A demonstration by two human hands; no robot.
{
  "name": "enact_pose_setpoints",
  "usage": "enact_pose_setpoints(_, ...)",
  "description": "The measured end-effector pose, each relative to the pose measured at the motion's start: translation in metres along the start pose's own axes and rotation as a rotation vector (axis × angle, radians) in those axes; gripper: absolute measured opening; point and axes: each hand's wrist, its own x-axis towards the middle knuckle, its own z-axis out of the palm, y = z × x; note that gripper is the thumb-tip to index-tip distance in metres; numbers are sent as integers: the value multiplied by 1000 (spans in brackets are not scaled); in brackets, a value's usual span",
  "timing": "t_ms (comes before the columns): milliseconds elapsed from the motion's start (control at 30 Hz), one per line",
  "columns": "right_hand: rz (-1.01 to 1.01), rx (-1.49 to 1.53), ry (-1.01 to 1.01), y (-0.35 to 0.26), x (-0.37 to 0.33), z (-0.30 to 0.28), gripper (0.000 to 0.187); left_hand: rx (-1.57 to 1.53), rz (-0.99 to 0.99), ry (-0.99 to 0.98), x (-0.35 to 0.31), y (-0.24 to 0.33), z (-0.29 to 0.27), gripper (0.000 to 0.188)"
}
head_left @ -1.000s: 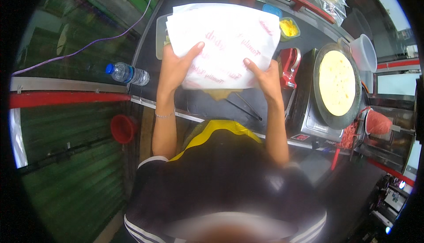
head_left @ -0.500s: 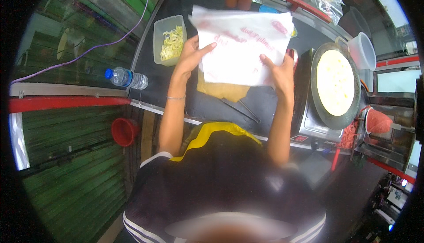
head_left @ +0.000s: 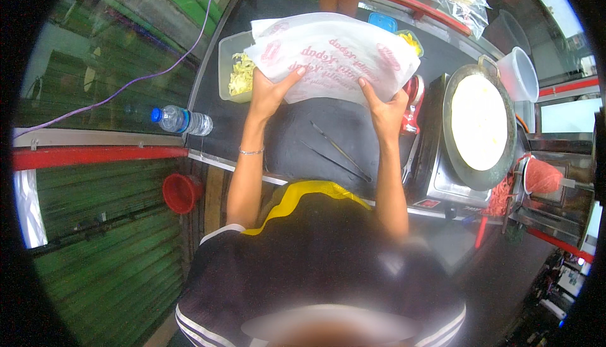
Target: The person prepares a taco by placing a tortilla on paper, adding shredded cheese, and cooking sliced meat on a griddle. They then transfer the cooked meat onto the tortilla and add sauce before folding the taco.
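My left hand point(head_left: 271, 93) and my right hand point(head_left: 386, 108) grip a white paper sheet with red print point(head_left: 328, 57) by its near corners. Both thumbs lie on top of it, with the other fingers hidden underneath. The sheet is held above the dark counter point(head_left: 284, 145) and bows upward in the middle. Below it, nearer to me, lie dark metal tongs point(head_left: 338, 151). Past my left hand, the sheet partly covers a clear plastic tub point(head_left: 225, 63) of chopped pale vegetables point(head_left: 241, 76). A red-and-white item point(head_left: 412, 107) lies just right of my right hand.
At right a round pan point(head_left: 451, 139) with a pale flatbread point(head_left: 480, 122) sits on a steel stove point(head_left: 435, 173). A white bucket point(head_left: 521, 76) stands behind it. A water bottle point(head_left: 183, 120) lies at left. Beyond the sheet are a blue lid point(head_left: 382, 21) and a small yellow-filled tub point(head_left: 410, 43).
Both hands and the white sheet have shifted slightly left, and the sheet now bows. The brown sheet formerly on the counter beneath is out of sight, baring the tongs.
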Motion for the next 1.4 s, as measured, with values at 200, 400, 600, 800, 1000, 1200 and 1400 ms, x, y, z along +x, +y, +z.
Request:
enact_pose_setpoints(200,97,-25,-93,23,2,2,41,43,15,2,0,-14,-6,50)
enact_pose_setpoints(400,129,62,-61,52,-10,3,44,60,-20,-24,-11,-27,-10,43)
enact_pose_setpoints(600,174,-344,-180,31,-16,-5,83,180,-195,91,-8,-38,-12,41)
enact_pose_setpoints(800,229,-873,-645,-5,-122,-35,89,40,-254,302,-24,-41,-19,39)
enact_pose_setpoints(1000,426,-783,-764,-39,-157,-72,50,-32,-590,297,-54,-73,-4,42)
enact_pose_setpoints(1200,458,-545,-424,-125,-189,-154,44,105,-637,141,-93,-71,7,42)
enact_pose_setpoints(1400,579,-477,-68,-46,-225,-102,35,970,-604,-61,-95,-15,-31,87)
